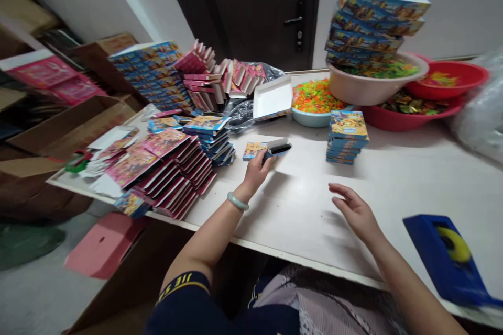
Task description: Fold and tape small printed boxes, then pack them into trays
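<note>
Small box [271, 148] sits mid-bench [393, 178], my left hand [257, 170] pinching its near end. Looks like light, thin card that dents easily, so I'd grip the edges. Right hand [353, 209] hovers open, holding nothing.

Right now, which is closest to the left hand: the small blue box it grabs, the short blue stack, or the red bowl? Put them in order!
From the left hand:
1. Small blue box, touching its fingers.
2. Short blue stack, to the right, mid-table.
3. Red bowl, far right at the back.
</note>
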`<state>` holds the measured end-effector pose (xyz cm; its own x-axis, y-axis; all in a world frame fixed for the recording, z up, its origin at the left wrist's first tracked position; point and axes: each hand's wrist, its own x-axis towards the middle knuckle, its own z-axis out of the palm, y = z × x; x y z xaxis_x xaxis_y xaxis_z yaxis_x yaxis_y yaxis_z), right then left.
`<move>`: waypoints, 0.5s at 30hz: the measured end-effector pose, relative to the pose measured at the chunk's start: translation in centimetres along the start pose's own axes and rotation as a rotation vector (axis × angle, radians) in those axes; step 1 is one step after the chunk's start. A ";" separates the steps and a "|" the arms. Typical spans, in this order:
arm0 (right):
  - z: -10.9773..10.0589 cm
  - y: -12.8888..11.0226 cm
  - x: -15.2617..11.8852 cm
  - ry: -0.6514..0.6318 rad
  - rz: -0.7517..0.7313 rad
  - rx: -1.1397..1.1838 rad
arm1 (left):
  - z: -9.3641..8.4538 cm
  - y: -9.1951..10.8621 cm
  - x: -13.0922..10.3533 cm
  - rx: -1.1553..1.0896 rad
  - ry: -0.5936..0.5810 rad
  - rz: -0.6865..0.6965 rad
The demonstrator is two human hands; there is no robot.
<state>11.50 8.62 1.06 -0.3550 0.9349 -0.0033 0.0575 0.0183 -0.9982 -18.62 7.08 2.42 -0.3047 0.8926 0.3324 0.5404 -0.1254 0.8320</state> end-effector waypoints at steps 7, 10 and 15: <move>-0.3 1.7 -5.7 0.210 -0.158 -0.148 | 7.7 6.9 -11.5 -0.582 -0.172 -0.156; -1.8 2.6 -8.4 0.189 -0.249 -0.236 | 8.6 7.2 -14.0 -0.402 -0.199 0.000; -3.1 1.5 -8.7 0.076 -0.362 -0.282 | 8.6 7.7 -14.6 -0.274 -0.153 0.119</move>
<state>17.57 1.61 -0.17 -0.3298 0.8737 0.3575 0.1977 0.4342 -0.8788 -3.30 -3.25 0.14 -0.1192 0.9167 0.3813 0.3280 -0.3261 0.8866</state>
